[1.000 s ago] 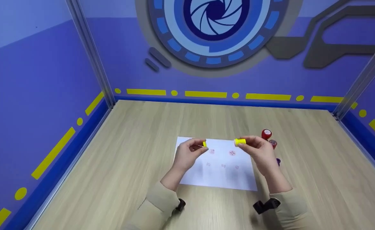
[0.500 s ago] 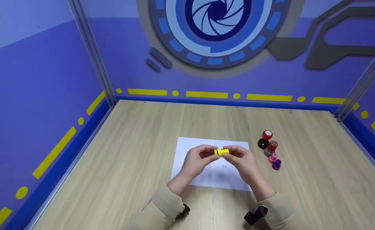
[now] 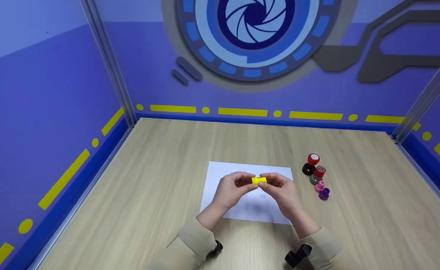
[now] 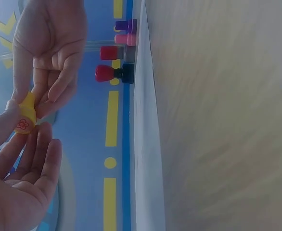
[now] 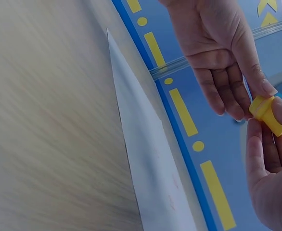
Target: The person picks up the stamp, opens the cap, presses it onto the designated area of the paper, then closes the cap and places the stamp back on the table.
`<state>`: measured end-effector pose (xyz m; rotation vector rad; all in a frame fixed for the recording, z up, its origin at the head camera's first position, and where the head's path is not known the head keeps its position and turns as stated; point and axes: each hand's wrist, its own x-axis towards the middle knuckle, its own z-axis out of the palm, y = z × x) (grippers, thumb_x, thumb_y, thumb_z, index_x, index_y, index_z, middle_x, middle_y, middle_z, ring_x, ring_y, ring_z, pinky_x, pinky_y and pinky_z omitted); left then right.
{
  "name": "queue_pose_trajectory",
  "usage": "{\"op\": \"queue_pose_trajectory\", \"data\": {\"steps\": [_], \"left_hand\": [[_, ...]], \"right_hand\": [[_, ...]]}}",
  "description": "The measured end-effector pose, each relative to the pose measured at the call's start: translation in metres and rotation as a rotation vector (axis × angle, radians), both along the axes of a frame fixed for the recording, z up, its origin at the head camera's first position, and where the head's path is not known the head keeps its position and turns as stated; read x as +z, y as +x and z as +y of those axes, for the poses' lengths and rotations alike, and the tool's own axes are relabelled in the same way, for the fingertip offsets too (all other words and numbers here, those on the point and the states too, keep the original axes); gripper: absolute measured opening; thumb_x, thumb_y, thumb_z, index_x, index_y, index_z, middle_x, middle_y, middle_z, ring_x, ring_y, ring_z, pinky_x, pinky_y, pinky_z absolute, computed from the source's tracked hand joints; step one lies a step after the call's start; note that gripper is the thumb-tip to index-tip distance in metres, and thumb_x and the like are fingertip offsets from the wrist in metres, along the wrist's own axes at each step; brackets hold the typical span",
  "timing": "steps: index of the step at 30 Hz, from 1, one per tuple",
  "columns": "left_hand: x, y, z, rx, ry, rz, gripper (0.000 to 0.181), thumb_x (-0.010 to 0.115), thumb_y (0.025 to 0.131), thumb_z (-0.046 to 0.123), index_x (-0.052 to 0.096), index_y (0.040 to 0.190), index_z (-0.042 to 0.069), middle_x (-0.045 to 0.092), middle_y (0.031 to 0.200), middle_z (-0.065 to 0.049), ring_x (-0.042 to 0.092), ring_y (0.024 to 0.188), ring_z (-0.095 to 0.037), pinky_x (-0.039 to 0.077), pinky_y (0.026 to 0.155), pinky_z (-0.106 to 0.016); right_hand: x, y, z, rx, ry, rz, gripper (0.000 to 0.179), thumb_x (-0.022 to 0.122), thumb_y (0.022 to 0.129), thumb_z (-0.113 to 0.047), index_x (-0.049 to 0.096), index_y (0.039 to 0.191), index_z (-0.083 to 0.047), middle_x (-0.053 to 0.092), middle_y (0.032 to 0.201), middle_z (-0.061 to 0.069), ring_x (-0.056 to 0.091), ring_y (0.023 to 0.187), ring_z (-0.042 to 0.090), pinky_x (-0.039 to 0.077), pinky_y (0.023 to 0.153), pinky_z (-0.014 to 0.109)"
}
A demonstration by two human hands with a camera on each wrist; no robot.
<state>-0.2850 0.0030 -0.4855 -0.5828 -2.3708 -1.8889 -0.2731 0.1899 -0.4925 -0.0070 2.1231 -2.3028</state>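
Observation:
A small yellow stamp [image 3: 259, 180] is held level between both hands, above a white sheet of paper [image 3: 220, 170]. My left hand [image 3: 228, 191] pinches its cap end, which carries a red flower mark in the left wrist view. On the other side, my right hand [image 3: 285, 194] pinches the narrower handle between thumb and fingers. Cap and body meet with no visible gap in the head view. Faint red prints lie on the paper [image 5: 153, 159], partly hidden by the hands.
Right of the paper stand several other stamps: a red and black one [image 3: 313, 159], a red and grey one [image 3: 320, 172], a pink one [image 3: 320, 186] and a purple one [image 3: 324, 194]. Blue walls border the wooden table [image 3: 159, 180] at the back and sides.
The hands, apart one second ago with the cap in the left and the stamp in the right, have come together over the paper. The gap between cap and stamp has closed.

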Motion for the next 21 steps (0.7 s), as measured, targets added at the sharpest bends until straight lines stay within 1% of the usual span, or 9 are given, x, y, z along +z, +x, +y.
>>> {"op": "queue_pose_trajectory", "data": {"steps": [5, 7, 9, 12, 15, 18, 20, 21], "left_hand": [[-0.001, 0.001, 0.002, 0.015, 0.034, -0.031, 0.025, 0.084, 0.085, 0.013, 0.078, 0.109, 0.005, 0.079, 0.100, -0.010, 0.071, 0.084, -0.008, 0.060, 0.074, -0.018], [-0.002, 0.002, 0.002, 0.024, 0.050, -0.040, 0.025, 0.085, 0.085, 0.012, 0.078, 0.107, 0.005, 0.079, 0.099, -0.011, 0.071, 0.083, -0.008, 0.060, 0.074, -0.018], [-0.002, 0.002, 0.003, 0.028, 0.063, -0.045, 0.025, 0.085, 0.084, 0.012, 0.078, 0.107, 0.005, 0.078, 0.099, -0.011, 0.071, 0.083, -0.009, 0.060, 0.074, -0.018], [-0.002, 0.002, 0.003, 0.025, 0.048, -0.032, 0.025, 0.085, 0.084, 0.013, 0.077, 0.107, 0.006, 0.077, 0.100, -0.010, 0.071, 0.086, -0.011, 0.060, 0.076, -0.018], [0.000, 0.001, 0.002, 0.004, 0.002, -0.009, 0.029, 0.084, 0.086, 0.015, 0.075, 0.112, 0.006, 0.077, 0.105, -0.010, 0.073, 0.092, -0.018, 0.061, 0.081, -0.023], [0.003, 0.000, -0.002, -0.031, -0.073, 0.004, 0.040, 0.083, 0.088, 0.017, 0.071, 0.124, 0.004, 0.077, 0.113, -0.011, 0.074, 0.103, -0.025, 0.063, 0.089, -0.031], [0.004, -0.003, -0.007, -0.045, -0.152, 0.018, 0.048, 0.082, 0.089, 0.018, 0.067, 0.132, 0.002, 0.075, 0.120, -0.013, 0.073, 0.111, -0.028, 0.061, 0.095, -0.037], [0.004, -0.004, -0.010, -0.041, -0.212, 0.030, 0.050, 0.081, 0.089, 0.018, 0.065, 0.134, 0.001, 0.074, 0.123, -0.014, 0.072, 0.115, -0.029, 0.060, 0.098, -0.039]], "right_hand": [[-0.004, 0.001, -0.005, -0.049, -0.097, -0.049, 0.029, 0.070, 0.093, 0.005, 0.065, 0.121, 0.009, 0.072, 0.098, 0.003, 0.068, 0.091, 0.012, 0.060, 0.084, 0.020], [-0.005, 0.002, -0.007, -0.066, -0.102, -0.052, 0.028, 0.070, 0.093, 0.004, 0.065, 0.120, 0.009, 0.072, 0.101, 0.003, 0.067, 0.093, 0.013, 0.060, 0.085, 0.020], [-0.005, 0.003, -0.008, -0.073, -0.098, -0.043, 0.031, 0.070, 0.094, 0.003, 0.064, 0.124, 0.010, 0.071, 0.102, 0.003, 0.067, 0.095, 0.014, 0.060, 0.086, 0.020], [-0.004, 0.004, -0.009, -0.072, -0.088, -0.022, 0.033, 0.069, 0.094, 0.004, 0.063, 0.126, 0.010, 0.071, 0.104, 0.003, 0.067, 0.096, 0.014, 0.060, 0.087, 0.020], [-0.002, 0.003, -0.007, -0.074, -0.064, 0.008, 0.033, 0.070, 0.094, 0.004, 0.064, 0.125, 0.010, 0.071, 0.104, 0.003, 0.067, 0.096, 0.015, 0.060, 0.087, 0.021], [0.002, 0.001, -0.003, -0.089, -0.032, 0.025, 0.033, 0.071, 0.093, 0.003, 0.064, 0.125, 0.009, 0.073, 0.103, 0.001, 0.068, 0.096, 0.014, 0.060, 0.088, 0.021], [0.006, -0.001, 0.004, -0.109, -0.014, 0.029, 0.033, 0.071, 0.093, 0.002, 0.065, 0.125, 0.009, 0.074, 0.101, -0.002, 0.068, 0.095, 0.013, 0.059, 0.088, 0.020], [0.008, -0.002, 0.008, -0.122, -0.005, 0.031, 0.034, 0.071, 0.093, 0.002, 0.065, 0.126, 0.009, 0.074, 0.099, -0.003, 0.069, 0.094, 0.012, 0.059, 0.088, 0.020]]}}
